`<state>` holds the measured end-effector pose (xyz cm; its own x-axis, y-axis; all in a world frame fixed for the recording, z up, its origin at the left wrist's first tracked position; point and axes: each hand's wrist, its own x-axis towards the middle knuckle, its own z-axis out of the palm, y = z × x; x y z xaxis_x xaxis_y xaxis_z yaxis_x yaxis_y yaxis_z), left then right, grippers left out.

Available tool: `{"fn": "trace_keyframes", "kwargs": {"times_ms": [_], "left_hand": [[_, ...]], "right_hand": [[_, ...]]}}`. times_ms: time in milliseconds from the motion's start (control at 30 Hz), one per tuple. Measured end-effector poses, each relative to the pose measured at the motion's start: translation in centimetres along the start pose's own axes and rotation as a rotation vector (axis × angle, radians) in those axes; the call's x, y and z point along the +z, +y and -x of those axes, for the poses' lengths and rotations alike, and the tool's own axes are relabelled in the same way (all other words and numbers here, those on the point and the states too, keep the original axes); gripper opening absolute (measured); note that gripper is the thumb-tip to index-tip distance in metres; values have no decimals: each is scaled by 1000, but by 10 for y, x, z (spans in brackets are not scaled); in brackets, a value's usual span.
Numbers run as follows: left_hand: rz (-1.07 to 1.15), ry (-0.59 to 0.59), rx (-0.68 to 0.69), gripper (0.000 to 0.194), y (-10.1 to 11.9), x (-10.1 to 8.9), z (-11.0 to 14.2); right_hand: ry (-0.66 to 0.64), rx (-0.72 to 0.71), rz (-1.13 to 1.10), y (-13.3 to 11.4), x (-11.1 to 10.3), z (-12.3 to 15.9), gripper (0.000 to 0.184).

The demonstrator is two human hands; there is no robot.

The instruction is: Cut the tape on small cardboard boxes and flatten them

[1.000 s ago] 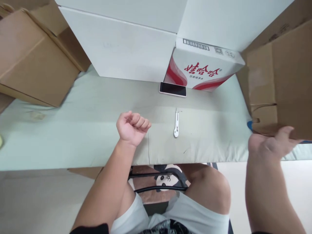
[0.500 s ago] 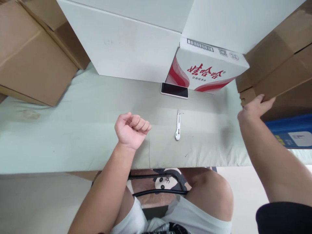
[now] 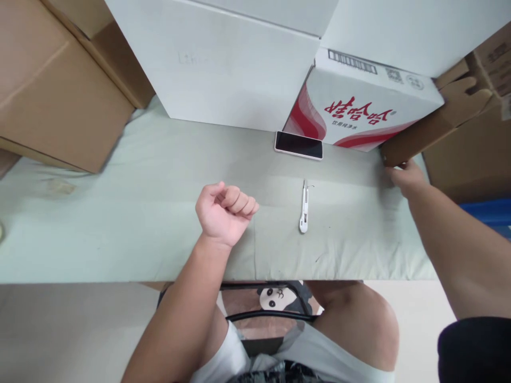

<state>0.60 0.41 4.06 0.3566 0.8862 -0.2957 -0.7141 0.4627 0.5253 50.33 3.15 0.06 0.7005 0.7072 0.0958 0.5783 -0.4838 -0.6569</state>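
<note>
My left hand [image 3: 227, 213] rests palm up over the cloth in a loose fist, and nothing shows in it. To its right lies a white utility knife [image 3: 304, 207] with its narrow tip pointing away from me. My right hand [image 3: 408, 178] grips the lower near corner of a brown cardboard box [image 3: 425, 135], some fingers hidden behind it. That box stands tilted beside the white and red water carton [image 3: 355, 114], with notched flaps at its upper end. A phone [image 3: 298, 145] with a dark screen lies in front of the carton.
Large white boxes [image 3: 239, 69] stand along the back. Brown cardboard boxes [image 3: 67, 96] lean at the left, and another brown box [image 3: 467, 154] is at the far right, above a blue object [image 3: 489, 211]. Pale green cloth [image 3: 139, 213] covers the table.
My right hand has moved inward and away from me, bringing the cardboard box from the right side up against the water carton. My left hand has stayed in its fist. The view shifted slightly.
</note>
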Motion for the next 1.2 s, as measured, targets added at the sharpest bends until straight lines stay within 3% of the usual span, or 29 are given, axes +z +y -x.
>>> {"fn": "trace_keyframes", "kwargs": {"times_ms": [100, 267, 400, 500, 600, 867, 1100, 1200], "left_hand": [[4, -17, 4, 51, 2, 0, 4], [64, -26, 5, 52, 5, 0, 13], [117, -65, 18, 50, 8, -3, 20], [188, -53, 22, 51, 13, -7, 25], [269, -21, 54, 51, 21, -11, 29], [376, 10, 250, 47, 50, -35, 40], [457, 136, 460, 45, 86, -63, 59], [480, 188, 538, 44, 97, -69, 65]], "right_hand": [[27, 92, 83, 3, -13, 15, 36], [-49, 46, 144, 0, -24, 62, 40], [-155, -75, 171, -14, -10, 114, 42], [-255, -187, 200, -40, 10, 150, 52], [-375, -383, 256, -83, 35, 179, 61], [-530, -863, 180, -228, 100, 244, 53], [-603, -1289, 11, -362, 175, 308, 48], [-597, -1408, 13, -422, 203, 342, 53]]}}
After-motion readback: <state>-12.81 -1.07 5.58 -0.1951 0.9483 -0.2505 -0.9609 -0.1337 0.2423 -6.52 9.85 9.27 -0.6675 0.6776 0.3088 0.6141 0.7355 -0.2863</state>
